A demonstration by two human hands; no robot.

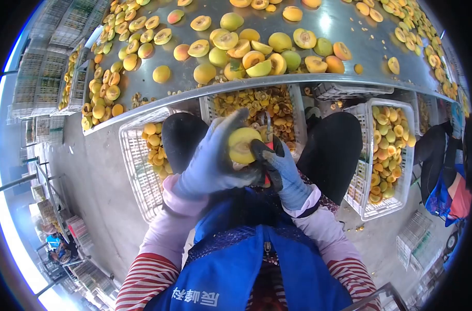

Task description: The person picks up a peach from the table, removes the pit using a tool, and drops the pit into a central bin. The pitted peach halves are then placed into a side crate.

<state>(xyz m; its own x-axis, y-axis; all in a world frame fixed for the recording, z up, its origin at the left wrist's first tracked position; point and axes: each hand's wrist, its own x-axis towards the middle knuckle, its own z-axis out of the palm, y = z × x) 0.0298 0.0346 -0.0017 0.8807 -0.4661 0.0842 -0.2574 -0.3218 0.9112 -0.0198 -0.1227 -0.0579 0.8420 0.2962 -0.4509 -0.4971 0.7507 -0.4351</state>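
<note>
My left hand (210,153), in a grey-blue glove with dark fingers, is closed around a yellow peach half (242,145). Its cut face is turned up towards me, with a brownish middle. My right hand (283,168), gloved the same way, grips a small red-handled tool (269,142) with a narrow metal tip pointing up. The right thumb presses against the edge of the peach half. Both hands are above my lap, over a white crate (207,110) of peach scraps and cut pieces between my knees.
A metal table (142,85) with a raised front edge carries many whole and halved peaches. White crates of peach halves stand by my left (137,171) and right (401,205) knees. A co-worker (443,171) sits at far right. Stacked crates (44,67) line the left.
</note>
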